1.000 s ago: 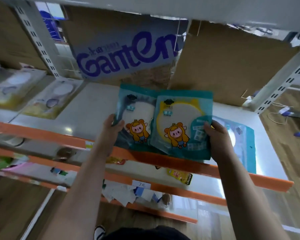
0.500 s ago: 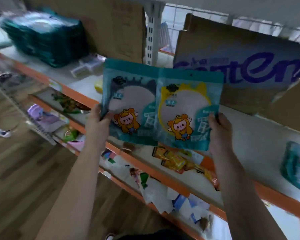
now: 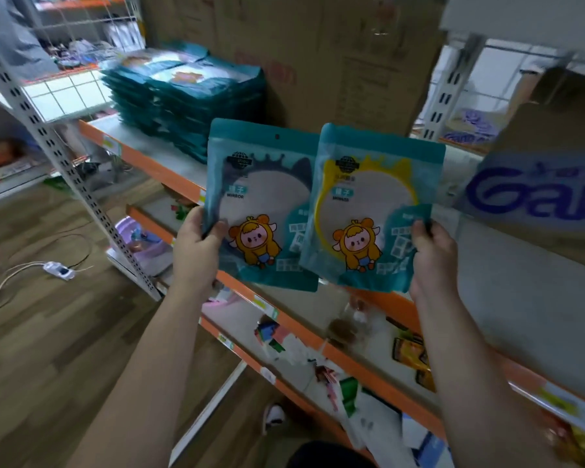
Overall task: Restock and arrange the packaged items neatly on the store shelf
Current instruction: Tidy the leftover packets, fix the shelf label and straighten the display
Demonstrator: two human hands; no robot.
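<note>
Hands gripping: left hand (image 3: 196,246) pinches grey-framed pack (image 3: 260,197), right hand (image 3: 433,261) yellow-framed pack (image 3: 368,204), both upright over shelf (image 3: 139,153) front edge. Since a second ago, carried leftward; matching teal stack (image 3: 183,96) at shelf's left end now near, probable drop point

One wide-angle view from the person's head faces forward and down, close to the orange-edged white metal shelf (image 3: 527,298), which crosses from upper left to lower right of the frame.
</note>
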